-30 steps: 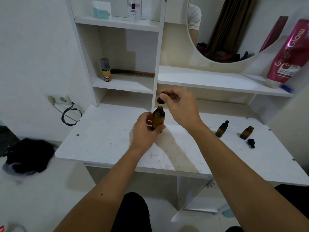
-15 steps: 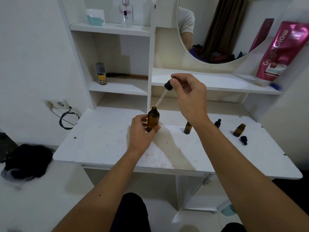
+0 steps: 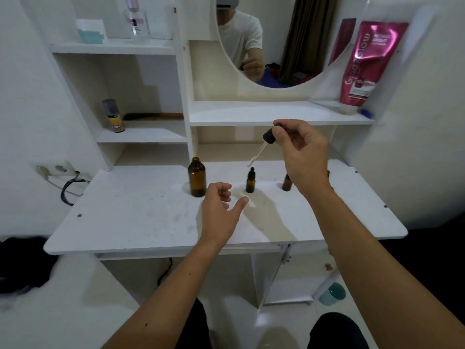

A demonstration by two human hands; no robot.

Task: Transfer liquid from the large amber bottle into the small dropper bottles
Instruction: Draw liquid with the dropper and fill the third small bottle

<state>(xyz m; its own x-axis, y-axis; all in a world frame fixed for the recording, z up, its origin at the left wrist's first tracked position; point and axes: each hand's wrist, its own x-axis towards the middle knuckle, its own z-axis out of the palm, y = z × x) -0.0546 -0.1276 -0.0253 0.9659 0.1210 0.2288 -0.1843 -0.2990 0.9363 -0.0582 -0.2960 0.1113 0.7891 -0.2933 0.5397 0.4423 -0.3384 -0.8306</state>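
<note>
While the right hand (image 3: 300, 152) pinches the black bulb of a dropper (image 3: 261, 147) between thumb and fingertips, its glass tube slants down and to the left, with the tip hanging just above the capped small bottle (image 3: 250, 180) standing mid-table. That bottle wears its own black dropper cap, so nothing can go into it as it stands. The large amber bottle (image 3: 197, 177) sits upright and uncapped to the left, on the white table (image 3: 130, 212), with nobody holding it. The left hand (image 3: 221, 210) is empty, its fingers loosely spread, hovering low over the table between the large bottle and the capped small one. A second small bottle (image 3: 286, 182) stands further right, partly hidden behind the right wrist; whether it is open cannot be told, and anything beyond it is hidden by the arm. Whether the glass tube holds liquid is also too faint to tell. Judging from this, the job looks to be at an early stage: the dropper is out of the big bottle and on its way, but no small bottle shows any sign of being filled. What remains, most likely, is to uncap or pick an open small bottle, squeeze the liquid in, and repeat for the others.
</note>
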